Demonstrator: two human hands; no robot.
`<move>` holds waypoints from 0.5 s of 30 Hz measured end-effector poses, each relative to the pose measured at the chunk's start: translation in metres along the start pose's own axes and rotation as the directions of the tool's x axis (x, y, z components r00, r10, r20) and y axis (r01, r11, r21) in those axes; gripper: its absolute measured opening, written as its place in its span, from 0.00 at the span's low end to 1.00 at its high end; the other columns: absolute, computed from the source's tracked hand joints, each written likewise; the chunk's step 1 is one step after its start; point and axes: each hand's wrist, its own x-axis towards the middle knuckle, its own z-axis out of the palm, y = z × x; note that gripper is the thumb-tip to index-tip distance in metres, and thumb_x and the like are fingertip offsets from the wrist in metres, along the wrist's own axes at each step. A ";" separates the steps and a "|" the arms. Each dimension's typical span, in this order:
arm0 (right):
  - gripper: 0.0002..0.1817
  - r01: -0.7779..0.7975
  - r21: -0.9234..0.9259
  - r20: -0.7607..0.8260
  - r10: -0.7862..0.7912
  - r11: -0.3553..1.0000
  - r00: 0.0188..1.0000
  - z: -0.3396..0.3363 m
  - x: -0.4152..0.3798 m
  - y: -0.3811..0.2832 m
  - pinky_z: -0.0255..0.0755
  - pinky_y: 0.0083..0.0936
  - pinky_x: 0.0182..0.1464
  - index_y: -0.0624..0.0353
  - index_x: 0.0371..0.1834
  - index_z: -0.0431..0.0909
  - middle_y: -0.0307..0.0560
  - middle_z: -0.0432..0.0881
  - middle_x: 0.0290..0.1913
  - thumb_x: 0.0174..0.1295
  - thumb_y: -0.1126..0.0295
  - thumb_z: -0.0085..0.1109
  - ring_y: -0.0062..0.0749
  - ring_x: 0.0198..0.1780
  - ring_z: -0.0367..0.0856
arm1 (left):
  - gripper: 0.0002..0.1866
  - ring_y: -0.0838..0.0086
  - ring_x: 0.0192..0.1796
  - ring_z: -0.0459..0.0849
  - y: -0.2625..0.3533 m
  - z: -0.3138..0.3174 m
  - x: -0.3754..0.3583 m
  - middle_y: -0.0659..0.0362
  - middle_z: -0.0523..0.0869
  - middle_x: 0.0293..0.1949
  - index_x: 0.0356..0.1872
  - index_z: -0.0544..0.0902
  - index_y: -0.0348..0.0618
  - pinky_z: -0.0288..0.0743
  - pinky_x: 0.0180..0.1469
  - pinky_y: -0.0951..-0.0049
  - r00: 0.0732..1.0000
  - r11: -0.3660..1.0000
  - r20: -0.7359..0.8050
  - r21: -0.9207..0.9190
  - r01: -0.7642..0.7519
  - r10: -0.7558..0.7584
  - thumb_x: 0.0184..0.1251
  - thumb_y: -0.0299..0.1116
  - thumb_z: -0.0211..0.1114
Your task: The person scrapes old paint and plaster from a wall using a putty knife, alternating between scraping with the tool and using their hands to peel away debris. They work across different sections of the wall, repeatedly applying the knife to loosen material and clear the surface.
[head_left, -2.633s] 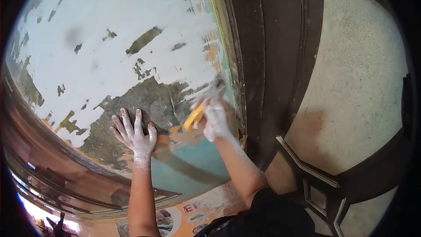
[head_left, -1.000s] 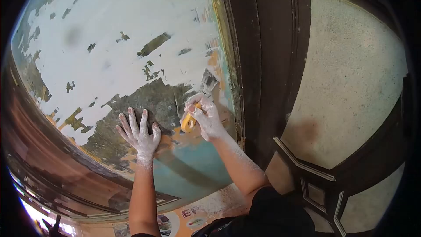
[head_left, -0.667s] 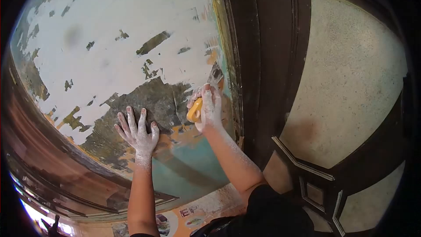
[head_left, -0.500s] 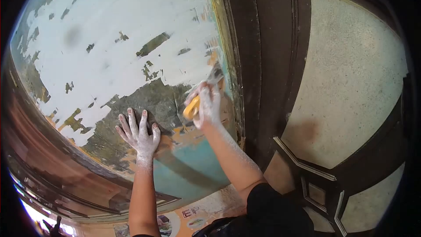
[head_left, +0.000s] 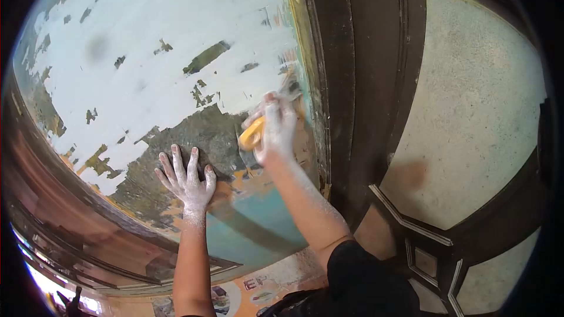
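Note:
My right hand [head_left: 275, 129], dusted white, grips a scraper with a yellow handle [head_left: 252, 133]. Its metal blade [head_left: 289, 88] presses on the wall by the right edge of the white paint. My left hand [head_left: 187, 181], also dusty, lies flat with spread fingers on the bare grey patch [head_left: 200, 135] of the wall. The wall [head_left: 147, 53] carries flaking white paint above, with orange and teal layers showing below the grey patch.
A dark wooden door frame [head_left: 341, 82] runs down just right of the scraper. Beyond it stands a dark door with pale textured glass panels [head_left: 476, 100]. A brown skirting band [head_left: 70, 223] curves along the lower left.
My right hand has pushed the scraper up the wall, from the grey patch's edge to the white paint's edge. My left hand has stayed flat in place.

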 end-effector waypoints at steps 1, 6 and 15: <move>0.12 -0.004 0.000 0.002 0.004 1.000 1.000 0.002 0.002 0.000 0.78 0.25 0.29 0.56 0.38 0.71 0.38 0.75 0.25 0.75 0.62 0.59 0.26 0.23 0.80 | 0.26 0.42 0.79 0.59 0.001 -0.001 0.000 0.50 0.69 0.76 0.69 0.77 0.61 0.42 0.78 0.37 1.000 1.000 0.001 0.003 0.003 -0.003 0.71 0.50 0.57; 0.12 0.004 -0.055 0.040 -0.002 0.998 0.999 0.009 0.003 0.005 0.78 0.27 0.31 0.58 0.45 0.70 0.38 0.74 0.27 0.75 0.62 0.59 0.26 0.25 0.78 | 0.26 0.42 0.79 0.59 0.000 0.001 0.000 0.50 0.69 0.76 0.68 0.78 0.59 0.42 0.78 0.38 1.000 1.000 -0.021 0.001 -0.013 0.013 0.71 0.50 0.56; 0.10 0.093 0.082 -0.056 -0.088 0.992 0.995 0.020 0.023 -0.011 0.77 0.26 0.30 0.55 0.43 0.71 0.35 0.73 0.28 0.75 0.63 0.59 0.25 0.25 0.79 | 0.26 0.43 0.79 0.59 0.001 -0.002 0.002 0.49 0.69 0.75 0.66 0.79 0.58 0.41 0.79 0.39 1.000 1.000 -0.006 -0.009 -0.002 0.002 0.67 0.48 0.60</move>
